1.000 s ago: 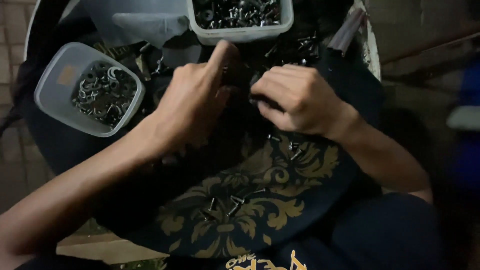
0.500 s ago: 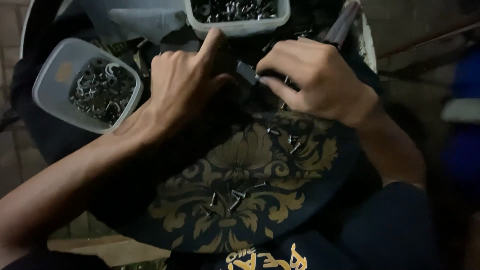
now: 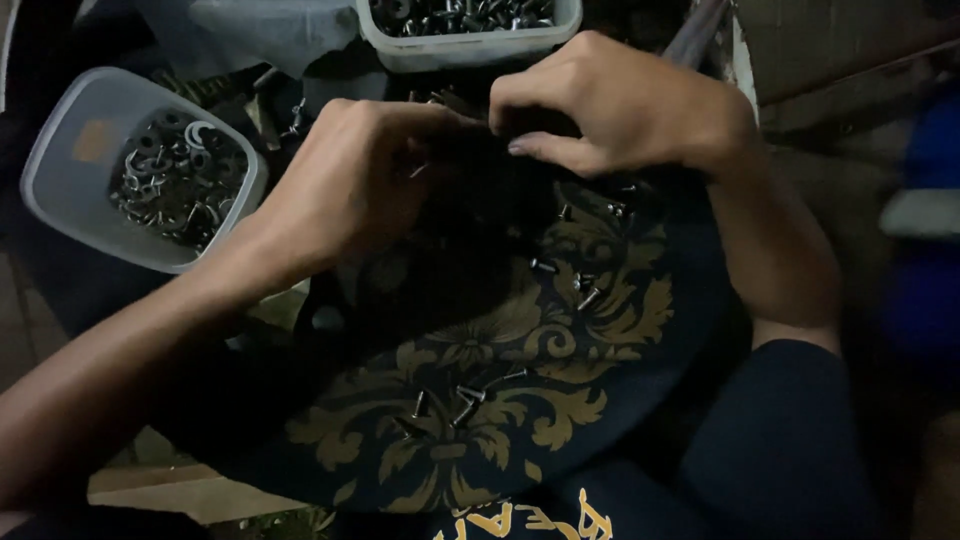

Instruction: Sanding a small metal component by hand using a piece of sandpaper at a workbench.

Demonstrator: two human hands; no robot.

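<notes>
Dim, grainy picture with deep shadows, soft focus and blurred right edge.

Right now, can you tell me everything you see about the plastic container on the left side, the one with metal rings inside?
The plastic container is translucent, whitish, rectangular with rounded corners, open with no lid. It lies turned at a slant at the left edge of the dark cloth. Inside is a heap of small grey metal rings, like washers, filling roughly the right half; the left part shows a faint orange patch. Neither hand touches it; the left hand is nearest, to its right.
</notes>
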